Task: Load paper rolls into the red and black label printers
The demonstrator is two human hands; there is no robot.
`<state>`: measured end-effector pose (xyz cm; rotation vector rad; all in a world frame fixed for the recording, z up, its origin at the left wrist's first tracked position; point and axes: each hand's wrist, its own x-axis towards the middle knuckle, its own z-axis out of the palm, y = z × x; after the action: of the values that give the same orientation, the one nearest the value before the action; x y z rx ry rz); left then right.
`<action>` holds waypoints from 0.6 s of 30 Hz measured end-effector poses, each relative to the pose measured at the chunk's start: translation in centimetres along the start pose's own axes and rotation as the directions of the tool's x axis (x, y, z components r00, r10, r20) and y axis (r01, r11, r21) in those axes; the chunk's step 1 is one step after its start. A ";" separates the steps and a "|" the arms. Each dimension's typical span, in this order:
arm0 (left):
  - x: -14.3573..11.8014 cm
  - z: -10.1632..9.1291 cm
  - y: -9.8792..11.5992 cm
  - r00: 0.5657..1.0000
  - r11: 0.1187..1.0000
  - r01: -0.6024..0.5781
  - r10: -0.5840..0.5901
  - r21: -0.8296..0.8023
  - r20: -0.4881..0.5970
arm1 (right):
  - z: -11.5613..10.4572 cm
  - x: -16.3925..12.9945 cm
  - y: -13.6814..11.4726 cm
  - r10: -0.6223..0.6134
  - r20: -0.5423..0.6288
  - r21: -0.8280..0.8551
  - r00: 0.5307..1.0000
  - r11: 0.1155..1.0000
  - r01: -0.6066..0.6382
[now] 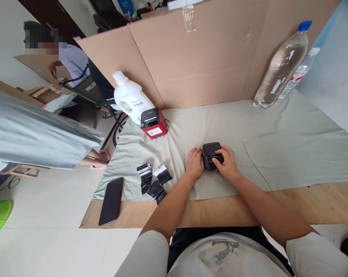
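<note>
A small black portable printer [211, 149] sits on the cloth in front of me, between my hands. My left hand [195, 163] grips its left side, fingers closed against the edge. My right hand [227, 162] holds the right side; its thumb and index finger reach over the top onto the dark lower part, where detail is too small to tell. To the left lie several small rolls with black strips: one roll [145, 177], a second roll [163, 174], and a crumpled black strip [157, 191] partly beside my left forearm.
A red and black printer [154, 123] stands beside a white jug [132, 96]. A phone [111, 201] lies at the table's left front. Two water bottles, one large [283, 69] and one small [300, 75], lean by the cardboard wall [205, 61]. A person [75, 63] sits far left.
</note>
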<state>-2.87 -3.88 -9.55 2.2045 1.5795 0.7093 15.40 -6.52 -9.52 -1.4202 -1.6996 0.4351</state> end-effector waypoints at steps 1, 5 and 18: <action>0.0 -0.1 -0.2 1.000 1.000 -0.001 0.000 -0.026 -0.022 | 0.1 0.1 0.4 0.002 -0.002 0.021 1.000 1.000 -0.002; 0.0 -0.3 -0.7 0.997 0.987 0.011 -0.023 -0.163 -0.076 | 0.5 0.2 1.4 -0.005 0.066 0.034 0.998 0.999 0.002; 3.2 -1.2 -1.4 0.922 0.686 0.368 -0.180 -0.627 0.344 | 1.3 0.1 2.2 -0.004 0.127 -0.038 0.992 0.999 0.009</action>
<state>-3.77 -0.43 -8.69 1.4023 1.2065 0.7236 15.75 -5.46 -11.85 -1.4406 -1.8225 0.5015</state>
